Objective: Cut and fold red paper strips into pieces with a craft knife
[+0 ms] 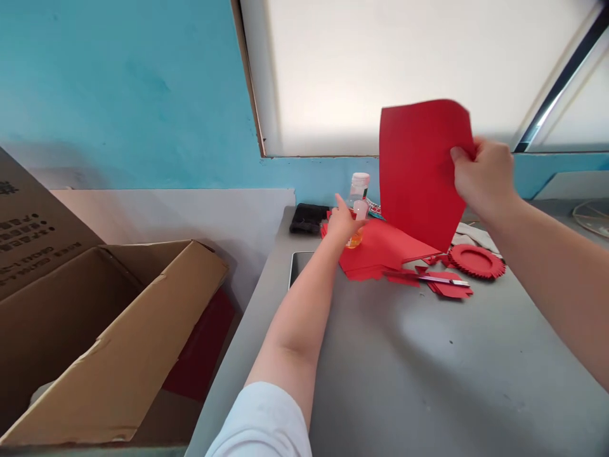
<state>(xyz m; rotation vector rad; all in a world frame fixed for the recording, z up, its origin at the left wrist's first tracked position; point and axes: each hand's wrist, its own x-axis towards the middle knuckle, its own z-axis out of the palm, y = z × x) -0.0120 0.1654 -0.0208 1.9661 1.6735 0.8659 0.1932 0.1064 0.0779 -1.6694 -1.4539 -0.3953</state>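
My right hand (490,174) is closed on one edge of a red sheet of paper (421,171), raised upright above the table. My left hand (343,221) reaches toward the back with its fingers apart, beside a small bottle of orange liquid (354,240) with a whitish cap. Whether it touches the bottle is unclear. Just behind stands a clear bottle (360,184) with a pale lid. Below the raised sheet lies a stack of red paper (371,251). A pair of scissors (440,279) rests on red cut pieces (451,290) in front of it.
A red scalloped-edge disc (477,261) lies to the right, near a white cloth (476,237). At the back left of the grey table (428,387) are a black cloth-like item (309,218) and a partly hidden phone-like device (297,266). An open cardboard box (128,336) stands left.
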